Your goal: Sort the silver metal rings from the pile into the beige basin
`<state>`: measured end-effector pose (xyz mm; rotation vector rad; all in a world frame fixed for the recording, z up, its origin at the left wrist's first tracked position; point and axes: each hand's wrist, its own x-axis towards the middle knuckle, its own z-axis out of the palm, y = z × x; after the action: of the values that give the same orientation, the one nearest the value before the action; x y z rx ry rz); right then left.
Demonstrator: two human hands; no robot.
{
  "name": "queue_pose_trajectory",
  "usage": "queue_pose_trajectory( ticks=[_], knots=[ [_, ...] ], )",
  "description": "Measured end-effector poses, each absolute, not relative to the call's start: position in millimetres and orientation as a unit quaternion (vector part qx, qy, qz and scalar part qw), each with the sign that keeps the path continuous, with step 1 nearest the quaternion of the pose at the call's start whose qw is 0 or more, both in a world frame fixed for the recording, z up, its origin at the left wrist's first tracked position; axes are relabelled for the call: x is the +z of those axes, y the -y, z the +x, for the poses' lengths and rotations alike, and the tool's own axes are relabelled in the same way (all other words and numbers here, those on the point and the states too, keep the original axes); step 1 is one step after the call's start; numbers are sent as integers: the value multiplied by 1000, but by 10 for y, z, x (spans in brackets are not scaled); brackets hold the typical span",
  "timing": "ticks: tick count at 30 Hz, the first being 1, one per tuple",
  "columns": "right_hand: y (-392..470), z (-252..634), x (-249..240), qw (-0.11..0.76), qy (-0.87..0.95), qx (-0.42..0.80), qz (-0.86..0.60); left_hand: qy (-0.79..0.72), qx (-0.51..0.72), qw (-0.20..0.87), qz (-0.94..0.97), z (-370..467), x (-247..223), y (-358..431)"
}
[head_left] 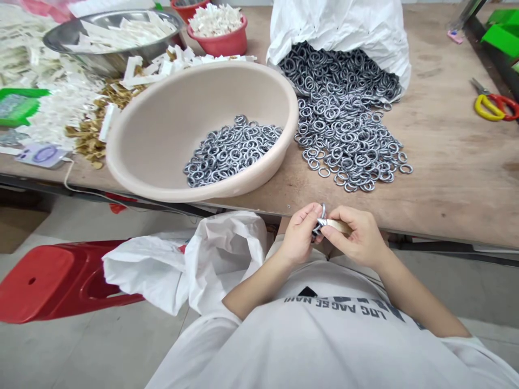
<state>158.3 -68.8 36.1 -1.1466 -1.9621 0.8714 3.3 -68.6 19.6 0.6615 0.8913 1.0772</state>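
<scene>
My left hand (299, 236) is closed, pinching grey rings (323, 209) between thumb and fingers just off the table's front edge. My right hand (359, 237) is wrapped round the pale handle of a small metal-tipped tool (339, 226); its tip meets the rings at my left fingertips. What kind of tool it is, the fingers hide. Beyond my hands, a heap of loose grey rings (352, 140) spills from the mouth of a white sack (340, 24). To the left, a large beige basin (150, 162) holds many more such rings on its right side.
Yellow-and-red scissors (491, 107) lie at the right. Left of the basin are brown pieces (91, 132), white strips, a steel bowl (97, 62), a phone (42, 155) with a cable and a red bowl (223, 42). Below stand an open white sack (227, 254) and a red stool (40, 281).
</scene>
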Motion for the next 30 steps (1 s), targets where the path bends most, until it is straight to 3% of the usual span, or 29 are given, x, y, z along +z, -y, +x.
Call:
queue_pose_trajectory(
  ticks=[9, 18, 30],
  knots=[
    [729, 1554, 322, 425, 720, 327, -441, -390, 496, 721, 286, 45, 183, 689],
    [708, 1581, 318, 427, 762, 275, -401, -401, 502, 714, 279, 34, 168, 674],
    [714, 1551, 311, 450, 721, 315, -423, -400, 501, 715, 280, 40, 174, 671]
  ],
)
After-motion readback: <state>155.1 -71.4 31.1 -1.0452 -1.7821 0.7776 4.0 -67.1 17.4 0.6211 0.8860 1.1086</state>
